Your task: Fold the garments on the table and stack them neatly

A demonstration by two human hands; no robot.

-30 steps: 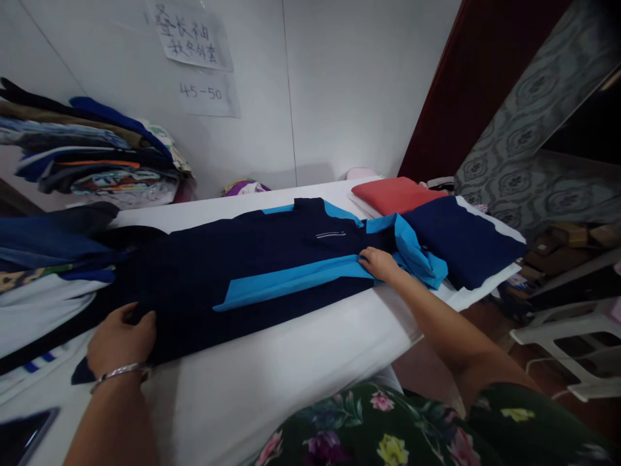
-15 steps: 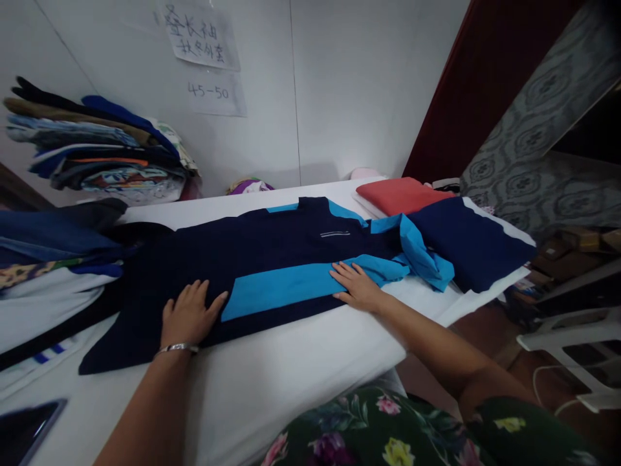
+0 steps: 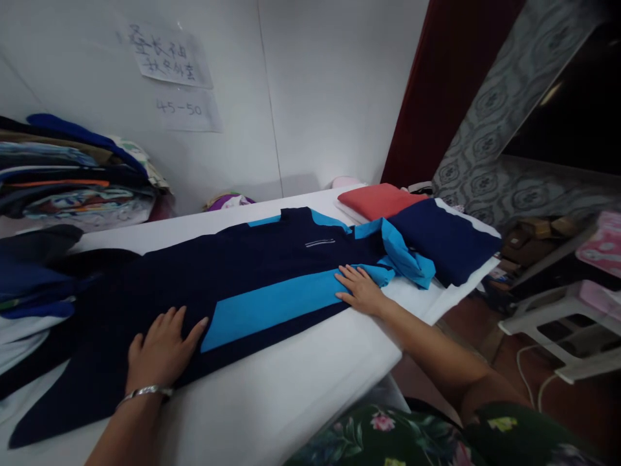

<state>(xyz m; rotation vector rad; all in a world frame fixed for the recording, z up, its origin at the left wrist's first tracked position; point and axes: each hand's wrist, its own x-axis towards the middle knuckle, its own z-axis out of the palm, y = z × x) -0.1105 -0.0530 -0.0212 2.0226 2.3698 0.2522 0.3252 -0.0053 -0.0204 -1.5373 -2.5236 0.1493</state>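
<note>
Surface: the white cloth-covered table (image 3: pixel 272 395) is bearing everything below. Main item: the long navy-blue fabric garment (image 3: pixel 194 265) is lying spread from 8 o'clock through the centre toward 3 o'clock; it is looking light, soft and hard to damage, though probably creasing and shifting easily. Best holds, by judgement: the hem corner (image 3: pixel 36 424) at 8 o'clock and the near edge of the flat, bright-blue cloth strip (image 3: pixel 272 310). Left hand (image 3: pixel 161 356), 8 o'clock: you are resting it palm-down on navy cloth, fingers slightly spread, thumb reaching toward the strip's end. Right hand (image 3: pixel 361 291), 4 o'clock: you are laying it flat on the strip, fingers spread, pinching nothing.
</note>
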